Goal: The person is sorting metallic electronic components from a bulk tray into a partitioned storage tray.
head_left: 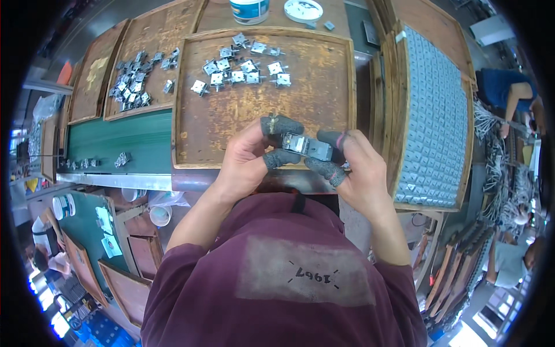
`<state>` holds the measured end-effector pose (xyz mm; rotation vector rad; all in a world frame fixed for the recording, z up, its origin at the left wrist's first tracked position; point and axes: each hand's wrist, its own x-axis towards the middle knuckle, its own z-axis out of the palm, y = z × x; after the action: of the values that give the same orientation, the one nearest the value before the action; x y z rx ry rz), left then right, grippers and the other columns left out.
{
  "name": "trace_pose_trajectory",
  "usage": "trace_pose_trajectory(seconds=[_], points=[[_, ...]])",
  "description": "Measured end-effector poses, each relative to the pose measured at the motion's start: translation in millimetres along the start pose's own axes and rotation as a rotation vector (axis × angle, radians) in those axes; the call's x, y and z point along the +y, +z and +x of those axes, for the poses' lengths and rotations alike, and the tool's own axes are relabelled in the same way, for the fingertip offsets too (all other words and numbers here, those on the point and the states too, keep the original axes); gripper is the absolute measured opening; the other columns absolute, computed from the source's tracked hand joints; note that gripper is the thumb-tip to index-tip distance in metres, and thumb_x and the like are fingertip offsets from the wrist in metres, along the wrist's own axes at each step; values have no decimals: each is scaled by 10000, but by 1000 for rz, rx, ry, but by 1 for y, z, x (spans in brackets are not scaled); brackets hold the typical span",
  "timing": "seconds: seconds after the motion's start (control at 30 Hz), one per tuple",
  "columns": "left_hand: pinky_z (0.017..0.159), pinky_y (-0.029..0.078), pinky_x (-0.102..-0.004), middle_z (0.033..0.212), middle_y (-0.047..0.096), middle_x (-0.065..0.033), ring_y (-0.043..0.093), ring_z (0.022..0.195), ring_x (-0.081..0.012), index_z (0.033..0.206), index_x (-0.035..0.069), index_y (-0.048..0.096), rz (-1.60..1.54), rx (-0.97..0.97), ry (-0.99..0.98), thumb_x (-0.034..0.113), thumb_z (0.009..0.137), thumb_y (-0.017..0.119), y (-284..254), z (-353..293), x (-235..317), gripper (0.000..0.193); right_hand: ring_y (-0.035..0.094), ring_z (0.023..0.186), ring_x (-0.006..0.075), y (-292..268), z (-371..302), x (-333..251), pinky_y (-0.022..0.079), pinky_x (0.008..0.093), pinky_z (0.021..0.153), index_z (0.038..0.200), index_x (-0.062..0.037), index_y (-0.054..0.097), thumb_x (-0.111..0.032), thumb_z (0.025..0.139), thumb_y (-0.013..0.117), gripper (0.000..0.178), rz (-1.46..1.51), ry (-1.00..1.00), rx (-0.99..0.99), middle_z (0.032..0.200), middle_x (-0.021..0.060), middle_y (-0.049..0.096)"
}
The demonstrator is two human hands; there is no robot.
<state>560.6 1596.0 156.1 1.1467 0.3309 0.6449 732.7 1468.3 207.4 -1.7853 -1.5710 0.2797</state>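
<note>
Between my two hands, over the near edge of a wooden tray [199, 133], is a small boxy metal part [295, 143] joined end to end with a grey block-shaped piece [319, 150]. My left hand [247, 155] pinches the metal part from the left, thumb and finger on opposite sides. From the right, my right hand [364, 169] grips the grey piece in the same way. Dark grey sleeves cover the gripping fingertips of both hands. Whether the two pieces are fully fitted together I cannot tell. Several similar metal parts [250, 66] lie scattered in the far half of the tray.
A second tray at the left holds a pile of metal parts [134, 81]. A few more sit on the green conveyor belt [121, 136]. On the right stands a tray packed with rows of grey pieces [433, 127]. A white tub [250, 11] and lid [303, 10] are beyond. People work on both sides.
</note>
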Motion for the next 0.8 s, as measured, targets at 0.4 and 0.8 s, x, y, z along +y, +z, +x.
trace_pose_trajectory(seconds=[0.4,0.8], points=[[980,447,-409,1194,522,-194,482,1184,-391,1358,-32,472,634,44,215,14,705,670,51,5,-27,683,633,783,331,8,-15,19,515,399,652,986,28,629,-18,729,739,284,-280,-85,102,921,148,595],[792,528,-394,1111,622,-210,640,932,-363,1219,-28,594,771,-202,491,197,682,810,47,18,-40,621,688,721,355,-10,-21,31,527,390,650,922,22,639,-393,765,776,464,281,383,-292,747,185,658]])
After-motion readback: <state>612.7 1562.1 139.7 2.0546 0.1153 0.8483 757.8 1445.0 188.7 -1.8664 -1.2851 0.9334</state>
